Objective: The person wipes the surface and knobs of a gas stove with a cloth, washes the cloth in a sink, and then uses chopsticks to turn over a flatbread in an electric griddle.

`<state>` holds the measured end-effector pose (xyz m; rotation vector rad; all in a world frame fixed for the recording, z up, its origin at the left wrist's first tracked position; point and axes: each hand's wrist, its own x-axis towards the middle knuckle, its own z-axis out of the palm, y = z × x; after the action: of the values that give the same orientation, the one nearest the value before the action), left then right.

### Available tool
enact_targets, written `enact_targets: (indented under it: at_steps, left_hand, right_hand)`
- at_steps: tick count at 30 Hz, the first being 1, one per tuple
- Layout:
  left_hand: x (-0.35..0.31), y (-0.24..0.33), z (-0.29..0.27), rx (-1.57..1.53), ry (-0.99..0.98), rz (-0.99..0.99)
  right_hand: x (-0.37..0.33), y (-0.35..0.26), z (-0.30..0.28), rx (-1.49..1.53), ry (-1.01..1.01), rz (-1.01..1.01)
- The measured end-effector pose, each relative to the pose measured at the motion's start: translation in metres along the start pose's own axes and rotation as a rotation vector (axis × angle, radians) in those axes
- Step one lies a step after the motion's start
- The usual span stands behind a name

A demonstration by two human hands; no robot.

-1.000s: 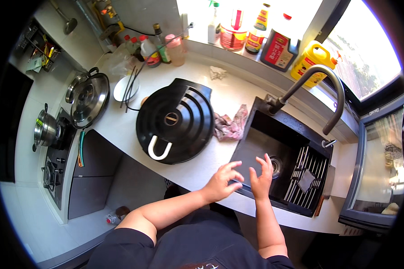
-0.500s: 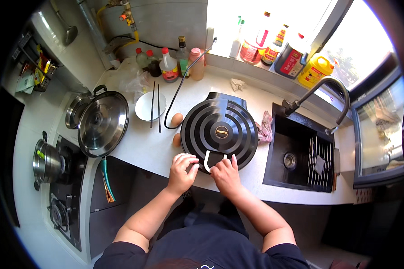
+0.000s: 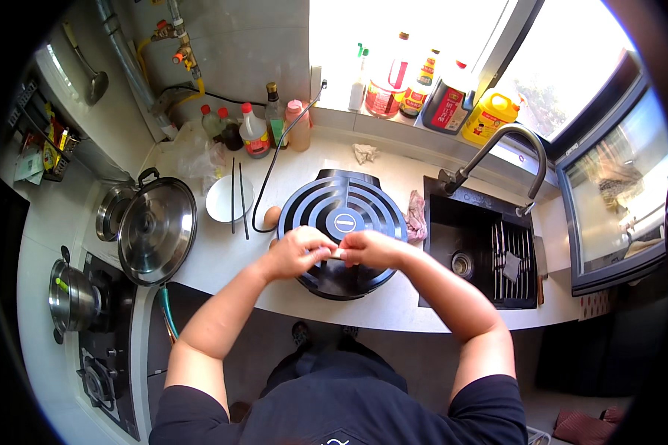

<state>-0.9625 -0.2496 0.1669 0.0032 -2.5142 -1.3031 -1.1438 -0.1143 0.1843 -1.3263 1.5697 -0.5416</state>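
Note:
A round black electric griddle [image 3: 367, 199] with a ringed lid stands on the counter in front of me. Its lid looks tilted up at the near side, and the dark lower part shows beneath my hands. At the lid's pale handle [image 3: 338, 254], my left hand [image 3: 297, 252] grips with closed fingers. My right hand [image 3: 369, 250] is closed on the same handle, its fingertips close to the left ones. Just left of the griddle lies a brown egg [image 3: 272, 216]; a second egg is mostly hidden behind my left hand.
Chopsticks [image 3: 233, 194] lie across a white bowl [image 3: 219, 199] to the left, near a large steel pot lid [image 3: 158, 230]. A cord [image 3: 268, 178] runs past the eggs. To the right are a crumpled pink cloth [image 3: 416, 216] and a black sink [image 3: 441, 256]. Bottles [image 3: 254, 136] line the back.
Both hands have moved up and away from me and now meet at the handle. The lid's near side has risen with them. The whole view has shifted slightly.

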Motion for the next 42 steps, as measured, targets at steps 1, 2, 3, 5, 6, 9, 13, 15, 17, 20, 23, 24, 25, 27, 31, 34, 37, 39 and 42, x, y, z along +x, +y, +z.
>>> enact_targets:
  at_steps: [1, 2, 3, 5, 6, 9, 13, 15, 17, 20, 23, 24, 25, 27, 31, 34, 37, 39, 42]
  left_hand:
    - [0.011, 0.005, -0.011, -0.097, 0.004, -0.077]
    - [0.022, 0.009, -0.025, -0.165, -0.044, -0.166]
    - [0.031, 0.012, -0.043, -0.222, -0.084, -0.266]
    - [0.06, 0.018, -0.076, -0.244, 0.022, -0.088]
    - [0.073, 0.026, -0.093, -0.239, 0.139, -0.088]
    - [0.094, 0.045, -0.133, -0.288, 0.381, -0.048]
    - [0.116, 0.048, -0.143, -0.288, 0.433, -0.183]
    - [0.128, 0.035, -0.144, -0.258, 0.466, -0.241]
    - [0.142, 0.022, -0.148, -0.196, 0.524, -0.278]
    - [0.172, 0.013, -0.156, -0.167, 0.54, -0.317]
    - [0.199, 0.008, -0.16, -0.187, 0.522, -0.365]
    - [0.204, 0.007, -0.162, -0.194, 0.517, -0.389]
    - [0.208, 0.005, -0.164, -0.204, 0.51, -0.414]
    - [0.211, -0.003, -0.172, -0.245, 0.502, -0.429]
    - [0.207, -0.013, -0.178, -0.282, 0.502, -0.437]
    - [0.208, -0.014, -0.166, -0.266, 0.491, -0.416]
    - [0.208, -0.022, -0.159, -0.237, 0.479, -0.263]
    - [0.205, 0.003, -0.148, -0.249, 0.499, -0.177]
    - [0.163, 0.05, -0.128, -0.257, 0.546, -0.079]
  right_hand:
    - [0.002, -0.009, -0.019, 0.097, -0.074, 0.04]
    - [0.008, -0.01, -0.035, 0.127, -0.096, 0.02]
    - [0.011, -0.028, -0.054, 0.136, -0.119, -0.002]
    - [0.014, -0.054, -0.095, 0.219, -0.118, 0.048]
    - [0.019, -0.06, -0.118, 0.278, -0.109, 0.022]
    - [0.036, -0.077, -0.18, 0.377, -0.105, -0.049]
    - [0.054, -0.085, -0.245, 0.305, 0.128, -0.029]
    - [0.076, -0.072, -0.275, 0.319, 0.063, -0.109]
    - [0.079, -0.08, -0.293, 0.211, 0.154, -0.062]
    - [0.101, -0.064, -0.322, 0.064, 0.206, -0.01]
    - [0.12, -0.04, -0.343, 0.125, 0.163, 0.007]
    - [0.122, -0.041, -0.344, 0.143, 0.116, -0.003]
    - [0.123, -0.042, -0.343, 0.188, 0.123, -0.009]
    - [0.121, -0.046, -0.338, 0.277, 0.138, -0.018]
    - [0.115, -0.046, -0.337, 0.205, 0.288, -0.029]
    - [0.114, -0.039, -0.333, 0.003, 0.545, 0.049]
    - [0.109, -0.045, -0.297, -0.292, 0.7, -0.3]
    - [0.079, -0.072, -0.257, -0.541, 0.946, -0.259]
    - [0.031, -0.092, -0.179, -0.597, 1.188, -0.419]
